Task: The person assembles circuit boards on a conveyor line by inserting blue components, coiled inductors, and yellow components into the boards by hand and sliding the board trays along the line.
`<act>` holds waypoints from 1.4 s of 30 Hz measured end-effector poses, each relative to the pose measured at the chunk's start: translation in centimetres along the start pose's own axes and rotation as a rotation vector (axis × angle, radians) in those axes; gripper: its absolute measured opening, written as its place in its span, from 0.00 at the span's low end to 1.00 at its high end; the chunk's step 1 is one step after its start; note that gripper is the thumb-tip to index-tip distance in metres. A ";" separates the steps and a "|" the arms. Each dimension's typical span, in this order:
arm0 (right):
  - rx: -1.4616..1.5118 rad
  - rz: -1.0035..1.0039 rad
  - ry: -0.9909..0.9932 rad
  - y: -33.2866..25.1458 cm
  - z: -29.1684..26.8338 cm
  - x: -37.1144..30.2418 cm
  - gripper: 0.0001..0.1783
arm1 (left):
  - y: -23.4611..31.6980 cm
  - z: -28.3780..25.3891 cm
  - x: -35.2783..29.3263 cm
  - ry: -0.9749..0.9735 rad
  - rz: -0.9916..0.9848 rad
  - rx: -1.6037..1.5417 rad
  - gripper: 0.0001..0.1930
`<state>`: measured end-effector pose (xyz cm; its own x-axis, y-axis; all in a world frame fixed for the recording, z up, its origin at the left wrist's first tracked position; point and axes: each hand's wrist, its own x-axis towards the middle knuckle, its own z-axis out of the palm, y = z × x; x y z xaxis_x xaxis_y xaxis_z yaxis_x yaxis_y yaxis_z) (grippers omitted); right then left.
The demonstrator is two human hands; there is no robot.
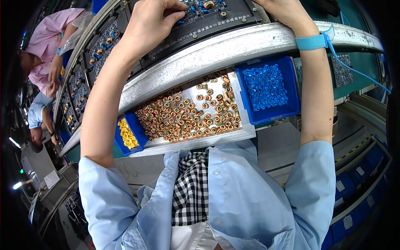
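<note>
A worn silvery rail (pixel 196 54) is curving across my view, and a green desk (pixel 364 62) is showing at the right on both sides of it. A row of dark populated boards (pixel 102 54) is running down the left, where a person in pink (pixel 52 31) and another in light blue (pixel 39 109) are standing. At the lower right, racked blue boxes (pixel 354 191) are filling the edge of the room.

On the near side of the rail, a metal tray (pixel 248 130) is holding a loose spread of copper-wound coils (pixel 183 116). A blue bin of yellow pieces (pixel 139 129) is sitting at its left end, and a blue bin of blue discs (pixel 273 117) is sitting at its right.

Just beyond the rail, the black fixture (pixel 200 31) is lying at the top edge, carrying blue parts and a coil. I am having the left hand (pixel 155 21) hovering over it, its grip narrowing to thumb and forefinger near the blue parts; I cannot tell whether anything is being pinched. The right hand (pixel 285 12) is resting by the fixture's right end, its fingertips going out of frame, so I cannot tell that grip.

The left forearm is blocking part of the rail and boards; a blue wristband (pixel 311 42) is trailing its cord (pixel 339 60) rightward.
</note>
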<state>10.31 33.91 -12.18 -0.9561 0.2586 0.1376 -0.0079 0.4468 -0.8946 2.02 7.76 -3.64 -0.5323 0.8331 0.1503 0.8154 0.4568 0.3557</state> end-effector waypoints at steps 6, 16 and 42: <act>-0.151 0.068 -0.016 -0.9 -0.3 0.1 0.06 | 0.0 0.2 0.0 0.003 0.006 -0.023 0.09; -0.258 0.009 -0.046 -2.2 0.0 0.6 0.06 | 0.4 -0.5 -0.2 -0.013 0.060 0.063 0.09; -0.528 -0.190 0.121 -7.4 2.2 -0.8 0.13 | -1.2 2.7 -12.9 0.646 -0.142 0.084 0.11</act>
<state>10.53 28.53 -6.64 -0.9117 0.2146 0.3504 0.0010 0.8539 -0.5205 8.52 -2.64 -8.52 -0.6437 0.4210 0.6391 0.7285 0.5928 0.3432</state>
